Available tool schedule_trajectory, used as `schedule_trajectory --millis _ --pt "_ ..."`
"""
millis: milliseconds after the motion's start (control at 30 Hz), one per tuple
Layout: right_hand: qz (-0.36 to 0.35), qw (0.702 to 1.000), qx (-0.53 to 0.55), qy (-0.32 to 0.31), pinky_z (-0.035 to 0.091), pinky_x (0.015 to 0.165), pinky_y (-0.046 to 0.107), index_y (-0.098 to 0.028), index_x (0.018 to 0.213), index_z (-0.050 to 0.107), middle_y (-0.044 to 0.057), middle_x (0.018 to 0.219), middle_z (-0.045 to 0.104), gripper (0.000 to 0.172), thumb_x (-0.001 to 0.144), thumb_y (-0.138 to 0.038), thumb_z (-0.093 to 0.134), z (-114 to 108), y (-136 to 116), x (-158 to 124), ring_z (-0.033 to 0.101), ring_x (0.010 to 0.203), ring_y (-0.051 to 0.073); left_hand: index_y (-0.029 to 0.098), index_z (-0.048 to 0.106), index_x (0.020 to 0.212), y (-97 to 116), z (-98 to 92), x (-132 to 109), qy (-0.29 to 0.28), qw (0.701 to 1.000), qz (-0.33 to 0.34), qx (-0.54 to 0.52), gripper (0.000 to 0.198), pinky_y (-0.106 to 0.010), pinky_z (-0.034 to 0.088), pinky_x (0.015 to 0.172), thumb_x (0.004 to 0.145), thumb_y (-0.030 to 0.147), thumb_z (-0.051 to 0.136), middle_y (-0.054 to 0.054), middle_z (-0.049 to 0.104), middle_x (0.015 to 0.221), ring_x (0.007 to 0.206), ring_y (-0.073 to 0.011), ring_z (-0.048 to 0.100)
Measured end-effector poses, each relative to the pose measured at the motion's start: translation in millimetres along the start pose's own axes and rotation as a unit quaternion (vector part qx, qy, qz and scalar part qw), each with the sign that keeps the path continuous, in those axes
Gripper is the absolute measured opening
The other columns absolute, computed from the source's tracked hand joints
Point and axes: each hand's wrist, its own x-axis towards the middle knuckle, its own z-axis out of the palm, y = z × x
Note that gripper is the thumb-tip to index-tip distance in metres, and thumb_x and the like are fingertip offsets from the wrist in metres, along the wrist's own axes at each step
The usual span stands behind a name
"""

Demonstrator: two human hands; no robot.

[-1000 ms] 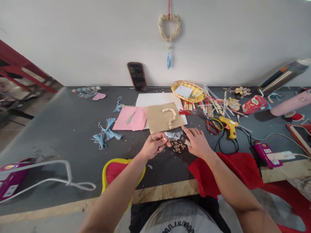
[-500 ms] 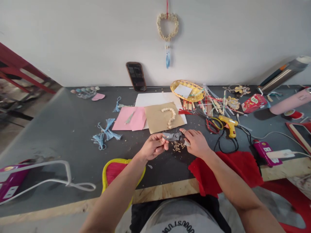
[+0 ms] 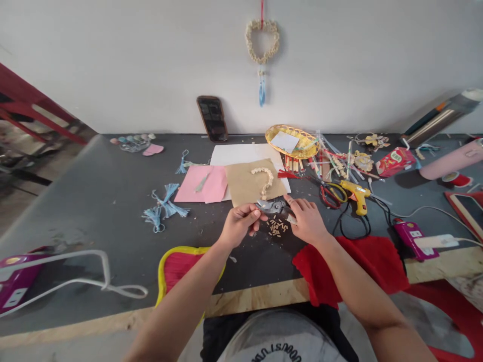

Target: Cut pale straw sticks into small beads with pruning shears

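Observation:
My right hand (image 3: 306, 220) is wrapped around the handles of grey pruning shears (image 3: 270, 206), whose jaws point left. At the jaw tips, my left hand (image 3: 243, 224) is closed in a pinch; what lies between its fingers is too small to make out. Below the shears a little pile of short beige cut pieces (image 3: 277, 227) lies on the dark table. Just beyond, a curved strip of cream beige pieces (image 3: 268, 178) rests on brown paper (image 3: 241, 182).
Blue tassels (image 3: 166, 206) lie left of pink paper (image 3: 184, 188). A wicker basket (image 3: 313, 151), scissors (image 3: 332, 193) and a yellow glue gun (image 3: 355, 195) are at the right. Red cloth (image 3: 362, 264) lies under my right forearm. A phone (image 3: 212, 119) leans on the wall.
Both hands and the shears have shifted slightly to the right and away from me. More of the cut pieces shows beneath the shears. The grips look the same.

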Motion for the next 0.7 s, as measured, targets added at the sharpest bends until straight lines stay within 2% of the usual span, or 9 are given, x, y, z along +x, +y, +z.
schedule_trajectory --millis 267,600,700 --pt "-0.017 1.0 0.001 -0.004 0.036 0.086 0.038 -0.018 0.144 0.037 0.012 0.118 0.061 0.057 0.088 -0.021 0.048 -2.5 2.7 -0.8 0.051 0.107 0.026 0.012 0.061 0.07 8.7 -0.4 -1.4 -0.038 0.996 -0.077 -0.022 0.039 -0.015 0.025 0.025 0.065 0.046 0.079 -0.003 0.068 0.058 0.03 -0.0038 0.04" --pt "0.001 1.0 0.017 -0.017 0.036 0.08 0.034 -0.02 0.137 0.046 0.01 0.109 0.064 0.048 0.088 -0.02 0.046 -0.3 -1.1 -1.6 0.057 0.098 0.023 0.011 0.06 0.07 6.4 -3.9 -1.5 -0.048 0.992 -0.089 -0.073 0.036 -0.013 0.023 0.024 0.067 0.041 0.08 -0.002 0.067 0.056 0.029 -0.0029 0.038" --pt "-0.012 1.0 0.011 -0.01 0.036 0.081 0.035 -0.019 0.138 0.045 0.01 0.11 0.064 0.049 0.089 -0.019 0.045 -0.8 0.6 -0.5 0.056 0.101 0.024 0.011 0.061 0.071 7.1 -4.4 -1.9 -0.061 0.99 -0.098 -0.077 0.035 -0.013 0.023 0.023 0.068 0.041 0.079 -0.002 0.067 0.055 0.028 -0.0027 0.037"
